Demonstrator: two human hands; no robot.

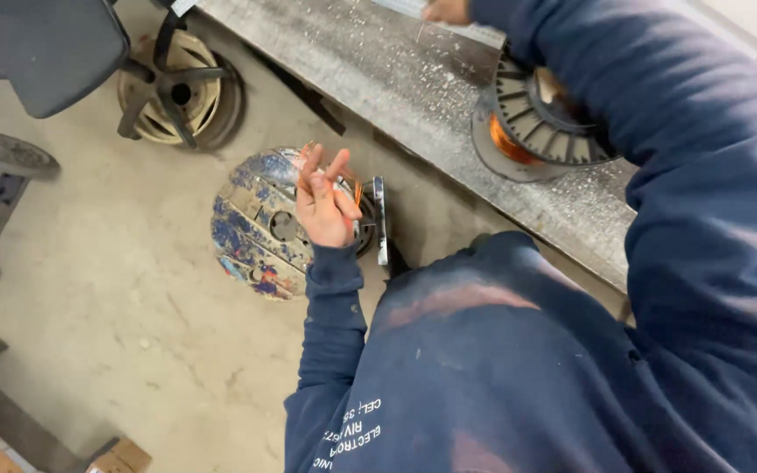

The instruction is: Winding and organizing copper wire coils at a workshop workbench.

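Note:
My left hand is raised over a blue-splashed spool that lies on the concrete floor. Its fingers are spread apart, and thin copper wire shows just beside the palm. I cannot tell whether the wire touches the fingers. My right arm, in a navy sleeve, reaches across the dusty workbench. Only a bit of my right hand shows at the top edge, resting by a pale flat sheet. A black spool of copper wire lies on the bench under that arm.
An old metal wheel rim lies on the floor at the upper left, beneath a dark chair seat. A tyre and other clutter line the left edge. A wooden block sits at the bottom left.

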